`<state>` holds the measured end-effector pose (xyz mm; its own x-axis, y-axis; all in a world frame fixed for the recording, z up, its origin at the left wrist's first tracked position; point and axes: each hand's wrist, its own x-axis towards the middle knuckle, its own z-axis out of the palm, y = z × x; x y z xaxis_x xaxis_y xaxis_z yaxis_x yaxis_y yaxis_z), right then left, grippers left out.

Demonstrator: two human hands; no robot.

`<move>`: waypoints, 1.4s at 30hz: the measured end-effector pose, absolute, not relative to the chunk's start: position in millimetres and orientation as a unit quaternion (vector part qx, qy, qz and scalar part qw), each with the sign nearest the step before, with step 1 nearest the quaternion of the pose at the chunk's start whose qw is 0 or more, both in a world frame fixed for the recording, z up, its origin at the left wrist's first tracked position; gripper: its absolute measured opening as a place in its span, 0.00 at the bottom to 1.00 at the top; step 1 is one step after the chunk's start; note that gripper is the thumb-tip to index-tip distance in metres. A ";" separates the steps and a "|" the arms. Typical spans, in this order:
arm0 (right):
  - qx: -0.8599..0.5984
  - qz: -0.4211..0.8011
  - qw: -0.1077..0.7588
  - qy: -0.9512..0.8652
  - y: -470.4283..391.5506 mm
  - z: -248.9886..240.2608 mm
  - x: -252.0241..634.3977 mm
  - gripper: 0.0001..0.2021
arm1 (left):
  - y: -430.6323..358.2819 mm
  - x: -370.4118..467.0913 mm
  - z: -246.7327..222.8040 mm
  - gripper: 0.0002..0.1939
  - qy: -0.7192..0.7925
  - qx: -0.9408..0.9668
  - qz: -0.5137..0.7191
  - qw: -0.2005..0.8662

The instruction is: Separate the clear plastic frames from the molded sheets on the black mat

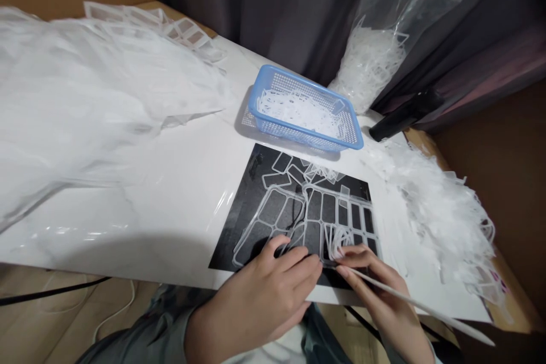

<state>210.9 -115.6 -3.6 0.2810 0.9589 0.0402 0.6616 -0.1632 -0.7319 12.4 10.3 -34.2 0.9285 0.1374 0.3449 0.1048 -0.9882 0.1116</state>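
A translucent moulded sheet of joined rectangular frames (321,220) lies on a black mat (245,196). My left hand (273,287) rests over the near edge of this sheet, its fingers stretched out and lying on it. Close by, my right hand (384,290) is closed around a thin white stick-like tool (430,301), whose tapered rear end points to the lower right. The tool's working tip is hidden by the fingers. Beside the right fingertips is a bunch of thin white loops (339,239). Loose rectangular rings (276,181) lie at the mat's far side.
Behind the mat stands a blue basket (298,135) of small white pieces. A large pile of translucent sheets (106,85) covers the left. Scraps (447,222) are heaped at right, near a black cylindrical object (401,116) and a filled clear bag (371,62).
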 end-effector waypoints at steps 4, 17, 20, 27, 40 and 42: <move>-0.719 0.245 0.321 -0.566 -114.8 -4.4 210.1 0.03 | 10.0 12.6 -34.0 0.18 0.049 0.982 0.182 0.031; -0.724 0.227 0.317 -0.569 -115.4 -9.2 205.8 0.03 | 10.4 14.1 -38.1 0.14 0.054 0.974 0.219 0.018; -0.721 0.233 0.323 -0.568 -115.1 -8.1 205.8 0.02 | 10.2 14.7 -38.3 0.15 0.057 0.975 0.215 0.025; -0.708 0.193 0.302 -0.608 -112.2 -10.2 201.4 0.03 | 12.0 16.3 -35.4 0.15 0.053 0.975 0.216 0.021; -0.730 0.209 0.309 -0.573 -117.3 -14.5 198.5 0.03 | 9.9 15.5 -38.9 0.14 0.055 0.974 0.221 0.025; -0.718 0.179 0.311 -0.596 -115.4 -15.6 197.3 0.03 | 9.5 15.3 -39.5 0.15 0.055 0.974 0.219 0.026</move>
